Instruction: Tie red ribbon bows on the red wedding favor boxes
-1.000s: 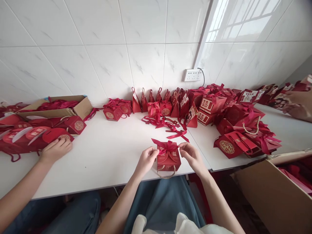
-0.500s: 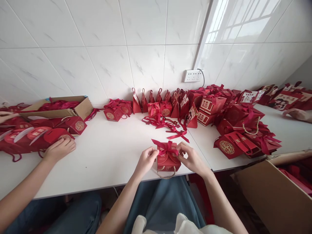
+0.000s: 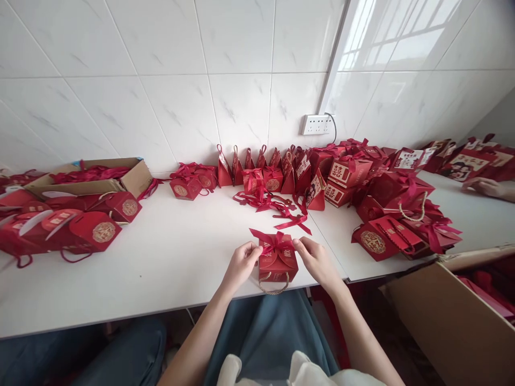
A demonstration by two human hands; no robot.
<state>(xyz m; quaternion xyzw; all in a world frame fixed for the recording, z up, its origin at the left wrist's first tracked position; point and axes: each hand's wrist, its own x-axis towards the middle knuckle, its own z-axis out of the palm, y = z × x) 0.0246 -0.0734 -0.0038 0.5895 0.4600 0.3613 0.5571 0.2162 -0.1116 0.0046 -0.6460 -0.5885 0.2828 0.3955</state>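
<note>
A red gift box [image 3: 277, 266] with gold print stands at the table's front edge before me. Its twisted rope handle [image 3: 273, 291] hangs down on my side. A dark red ribbon [image 3: 277, 243] is tied in a bow across the top. My left hand [image 3: 242, 262] pinches the ribbon at the bow's left side, thumb against forefinger. On the other side, my right hand [image 3: 317, 261] has its fingertips closed on the bow's right side. Loose red ribbons [image 3: 265, 202] lie on the table just beyond the box.
Several red boxes [image 3: 94, 230] line the left side, in front of an open carton [image 3: 140, 179] of ribbons. More boxes are piled at right [image 3: 374, 241]. A large carton [image 3: 454, 316] stands at the lower right. A co-worker's hand [image 3: 485, 186] rests at far right.
The co-worker's arm at left has gone out of view, uncovering the red boxes there. My right hand's fingers have shifted slightly on the bow; the gift box stays in place.
</note>
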